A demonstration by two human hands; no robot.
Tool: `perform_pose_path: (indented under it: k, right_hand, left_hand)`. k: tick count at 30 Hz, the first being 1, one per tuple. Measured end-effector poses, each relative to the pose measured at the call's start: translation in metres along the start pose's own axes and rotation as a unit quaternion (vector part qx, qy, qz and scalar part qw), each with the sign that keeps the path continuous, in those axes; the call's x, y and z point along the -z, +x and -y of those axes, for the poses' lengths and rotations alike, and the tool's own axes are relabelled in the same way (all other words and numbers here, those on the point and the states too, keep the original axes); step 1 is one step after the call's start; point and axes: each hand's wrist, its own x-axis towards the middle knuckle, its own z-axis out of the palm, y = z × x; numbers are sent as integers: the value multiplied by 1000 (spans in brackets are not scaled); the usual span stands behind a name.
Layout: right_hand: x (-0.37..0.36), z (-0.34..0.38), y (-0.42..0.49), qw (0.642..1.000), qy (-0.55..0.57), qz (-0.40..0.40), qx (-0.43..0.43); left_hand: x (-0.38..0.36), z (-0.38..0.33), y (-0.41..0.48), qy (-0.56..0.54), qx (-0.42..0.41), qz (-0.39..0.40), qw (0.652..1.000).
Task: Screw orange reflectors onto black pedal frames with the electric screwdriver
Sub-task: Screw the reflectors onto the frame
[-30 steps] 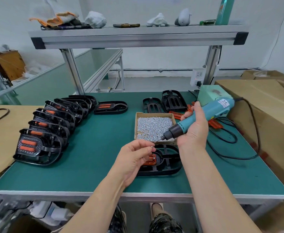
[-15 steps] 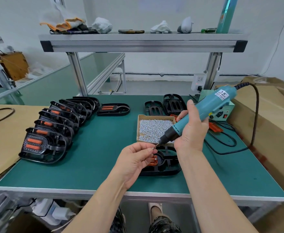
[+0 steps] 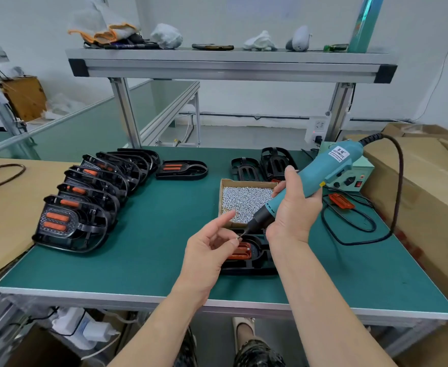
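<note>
Right hand wrapped around teal electric screwdriver, fingers clamped on barrel, bit angled down-left. Left hand at bit tip, thumb and fingers pinched close; held screw too small to confirm. Black pedal frame with orange reflector flat on green counter, directly below hands. Screw box just behind.
</note>
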Motion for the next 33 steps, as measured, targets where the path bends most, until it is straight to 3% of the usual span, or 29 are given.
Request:
perform_pose_path:
  k: [10, 14, 18, 22, 33]
  right_hand:
    - [-20, -22, 2, 1000, -17, 25, 10]
    - [-24, -33, 0, 995, -47, 68, 48]
    - [-26, -48, -8, 984, -114, 112, 72]
    - [-27, -58, -15, 972, -152, 148, 106]
    - [-27, -62, -17, 972, -146, 160, 96]
  left_hand:
    - [46, 7, 17, 229, -20, 18, 973]
    - [67, 19, 17, 397, 43, 116, 909]
    - [59, 26, 21, 527, -16, 155, 835]
    - [60, 30, 21, 544, -46, 134, 827]
    - [61, 31, 21, 550, -50, 135, 823]
